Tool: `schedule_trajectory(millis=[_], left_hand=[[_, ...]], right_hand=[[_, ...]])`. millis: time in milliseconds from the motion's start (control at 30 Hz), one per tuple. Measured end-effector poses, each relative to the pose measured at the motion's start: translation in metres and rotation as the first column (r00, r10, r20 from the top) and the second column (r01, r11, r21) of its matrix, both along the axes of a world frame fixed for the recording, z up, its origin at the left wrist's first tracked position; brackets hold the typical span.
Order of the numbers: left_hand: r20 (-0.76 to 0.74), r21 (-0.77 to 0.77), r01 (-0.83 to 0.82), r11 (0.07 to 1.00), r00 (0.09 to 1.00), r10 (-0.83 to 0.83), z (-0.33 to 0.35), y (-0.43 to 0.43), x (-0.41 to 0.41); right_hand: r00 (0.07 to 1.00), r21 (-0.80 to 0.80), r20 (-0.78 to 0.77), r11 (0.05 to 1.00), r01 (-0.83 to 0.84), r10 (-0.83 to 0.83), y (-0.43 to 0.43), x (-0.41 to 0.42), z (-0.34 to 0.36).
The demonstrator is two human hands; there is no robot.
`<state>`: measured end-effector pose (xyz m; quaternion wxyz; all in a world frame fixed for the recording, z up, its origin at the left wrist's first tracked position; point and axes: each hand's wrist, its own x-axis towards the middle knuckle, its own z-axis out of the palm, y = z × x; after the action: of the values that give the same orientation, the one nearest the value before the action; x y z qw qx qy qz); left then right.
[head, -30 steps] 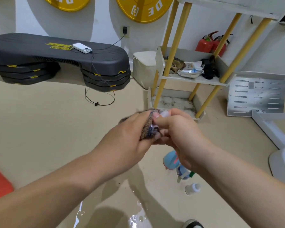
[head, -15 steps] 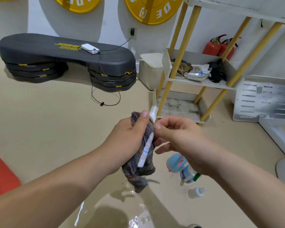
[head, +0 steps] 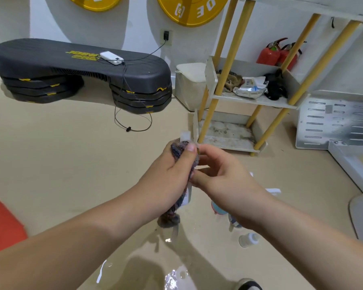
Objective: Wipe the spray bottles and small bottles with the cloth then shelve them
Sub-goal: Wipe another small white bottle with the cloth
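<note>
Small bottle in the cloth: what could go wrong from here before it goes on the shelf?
1. The left hand grips the small bottle only through the cloth, its lower end poking out below; it could slip out.
2. The puddle beside the shoe could make a step toward the shelf slippery.
</note>
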<state>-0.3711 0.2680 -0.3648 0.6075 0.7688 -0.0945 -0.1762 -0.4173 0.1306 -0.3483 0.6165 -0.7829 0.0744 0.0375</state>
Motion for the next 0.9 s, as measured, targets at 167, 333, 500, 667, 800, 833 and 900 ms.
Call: schedule_trajectory(millis=[167,333,500,667,800,833,900], left_hand=[[0.029,0.0,0.11,0.994,0.993,-0.11,0.009,0.006,0.001],[0.057,-0.02,-0.03,0.999,0.998,0.031,0.015,0.004,0.005],[0.005,-0.034,-0.096,0.995,0.995,0.097,0.012,0.004,0.004],[-0.128,-0.081,-0.097,0.992,0.988,0.087,0.015,0.011,0.016],[-0.168,-0.104,-0.023,0.994,0.986,0.005,0.014,0.01,0.015],[-0.176,-0.119,-0.014,0.993,0.984,-0.007,0.013,0.008,0.013],[-0.191,-0.151,-0.022,0.988,0.982,-0.007,0.009,0.005,0.01]], right_hand=[[0.996,-0.031,0.08,0.999,0.039,-0.036,0.001,-0.001,-0.005],[0.984,-0.186,0.176,0.98,0.067,-0.034,0.007,0.0,0.0],[0.992,-0.327,0.128,0.944,0.05,-0.008,0.004,0.002,0.007],[0.957,-0.109,-0.273,0.985,-0.131,0.097,-0.024,0.01,0.019],[0.883,0.167,-0.363,0.954,-0.251,0.296,-0.03,0.006,0.016],[0.895,0.161,-0.348,0.958,-0.236,0.279,-0.029,0.005,0.014],[0.94,0.012,-0.299,0.985,-0.169,0.165,-0.025,0.005,0.008]])
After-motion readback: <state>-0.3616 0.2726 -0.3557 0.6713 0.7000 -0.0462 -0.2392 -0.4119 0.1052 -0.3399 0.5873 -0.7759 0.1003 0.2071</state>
